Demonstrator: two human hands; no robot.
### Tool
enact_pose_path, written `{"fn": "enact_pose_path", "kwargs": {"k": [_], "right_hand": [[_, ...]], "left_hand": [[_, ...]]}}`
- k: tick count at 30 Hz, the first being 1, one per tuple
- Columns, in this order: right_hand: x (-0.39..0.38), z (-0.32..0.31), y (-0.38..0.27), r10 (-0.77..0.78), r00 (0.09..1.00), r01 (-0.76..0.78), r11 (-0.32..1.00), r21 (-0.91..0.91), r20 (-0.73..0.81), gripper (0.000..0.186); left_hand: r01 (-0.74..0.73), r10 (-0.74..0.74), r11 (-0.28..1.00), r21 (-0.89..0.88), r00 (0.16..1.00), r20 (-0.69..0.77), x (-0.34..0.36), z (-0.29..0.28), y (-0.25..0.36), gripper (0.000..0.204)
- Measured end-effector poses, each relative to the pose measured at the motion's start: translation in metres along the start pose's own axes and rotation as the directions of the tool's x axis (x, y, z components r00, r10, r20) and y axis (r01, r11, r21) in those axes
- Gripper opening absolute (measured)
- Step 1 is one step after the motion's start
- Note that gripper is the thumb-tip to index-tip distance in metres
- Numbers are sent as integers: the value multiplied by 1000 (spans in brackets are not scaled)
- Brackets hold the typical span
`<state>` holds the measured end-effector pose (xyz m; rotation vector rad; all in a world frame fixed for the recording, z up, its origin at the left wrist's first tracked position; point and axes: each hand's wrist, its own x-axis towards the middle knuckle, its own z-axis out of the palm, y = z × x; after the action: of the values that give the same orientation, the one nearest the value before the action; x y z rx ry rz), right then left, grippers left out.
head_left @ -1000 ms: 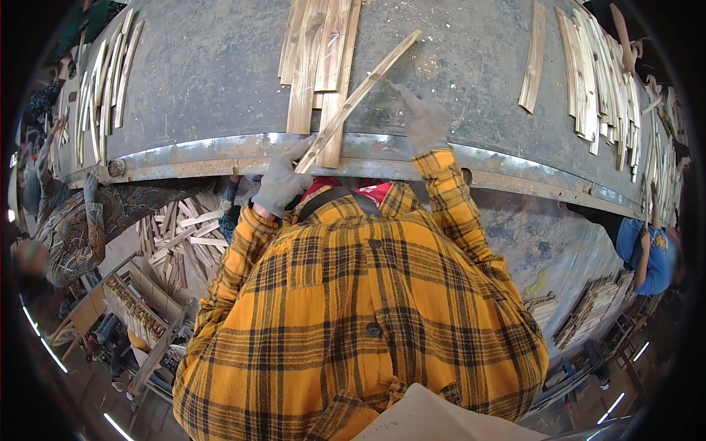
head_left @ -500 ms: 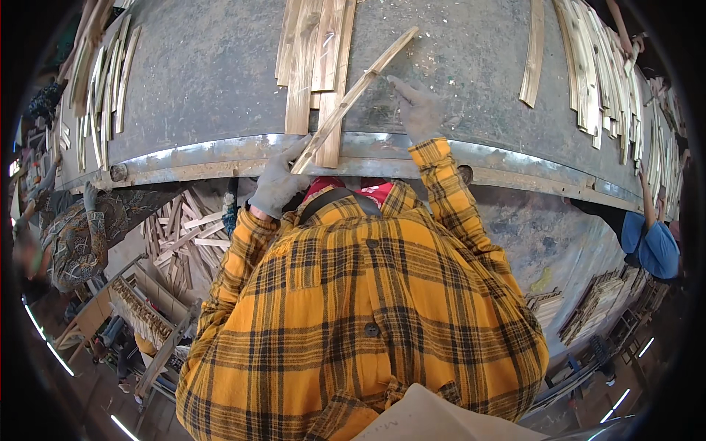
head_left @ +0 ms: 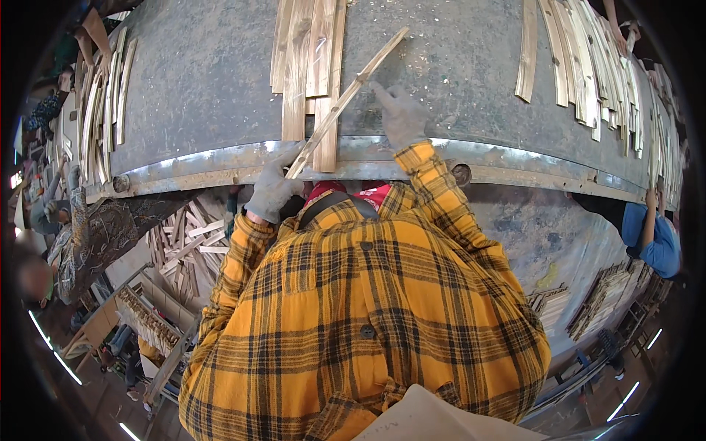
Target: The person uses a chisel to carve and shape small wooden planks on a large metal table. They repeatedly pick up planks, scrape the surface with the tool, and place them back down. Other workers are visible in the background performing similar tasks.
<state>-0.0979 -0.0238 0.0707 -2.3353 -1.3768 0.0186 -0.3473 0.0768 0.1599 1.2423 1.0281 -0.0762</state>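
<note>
A long narrow wooden strip [head_left: 340,107] slants up and away to the right over the dark worktable [head_left: 213,81]. Its near end is gripped in my gloved left hand [head_left: 272,192] at the table's front edge. My gloved right hand [head_left: 404,119] hovers just right of the strip, apart from it, with fingers stretched out and nothing visible in them. Beneath and left of the strip, several wooden slats [head_left: 294,103] lie side by side, pointing away from me. One of them reaches over the metal edge.
A shiny metal strip [head_left: 507,152] borders the table front. More slats [head_left: 581,66] lie at the right, and another group [head_left: 95,110] at the left. Co-workers stand at both sides, one in a blue shirt [head_left: 660,246]. Loose wood pieces [head_left: 187,239] are heaped below left.
My right hand has shifted slightly left, and its fingers remain stretched out. The strip is still in my left hand. The whole view has turned a little.
</note>
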Motion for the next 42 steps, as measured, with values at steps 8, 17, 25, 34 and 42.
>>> {"fn": "enact_pose_path", "kwargs": {"k": [8,17,25,34,42], "right_hand": [[-28,-103,44,262,889,-458,512,726,376,24],[-114,-142,104,514,686,-323,849,-417,515,19],[-117,-95,102,508,654,-315,857,-409,561,21],[-87,-166,134,478,649,-688,701,188,592,24],[-36,-51,108,443,896,-439,881,176,21,22]], "left_hand": [[-224,214,971,83,971,106,21,-21,-41,79],[-78,29,991,111,920,392,46,-29,-58,68],[-296,165,840,455,938,305,52,-38,-57,59],[-197,113,736,648,979,169,26,-46,-19,53],[-249,187,749,614,968,165,15,-44,-16,54]]}}
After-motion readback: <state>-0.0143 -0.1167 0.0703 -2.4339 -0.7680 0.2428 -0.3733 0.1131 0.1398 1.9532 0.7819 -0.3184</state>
